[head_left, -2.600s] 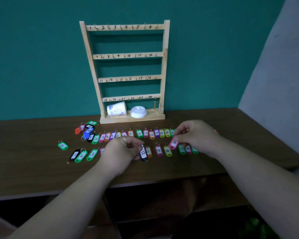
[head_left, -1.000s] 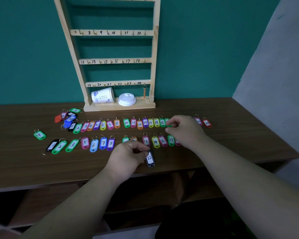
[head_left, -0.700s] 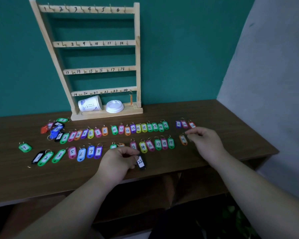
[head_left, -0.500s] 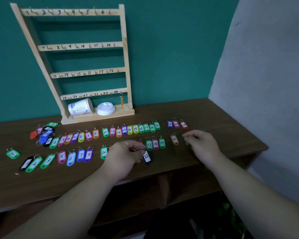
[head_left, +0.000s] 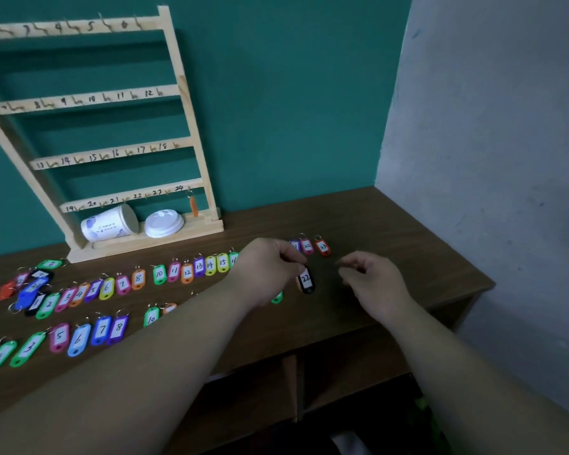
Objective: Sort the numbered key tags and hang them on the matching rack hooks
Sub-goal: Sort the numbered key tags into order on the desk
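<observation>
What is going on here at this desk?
A person is sorting numbered tags, most of them lying in rows on the desk. The left hand pinches black tag 22; the right hand hovers empty beside it. On the rack one orange tag hangs, at hook 24.

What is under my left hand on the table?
The left hand pinches the black 22 tag. Under it, only the tip of a green tag shows on the table. The other tags of both rows there are covered, so their numbers are unreadable.
</observation>
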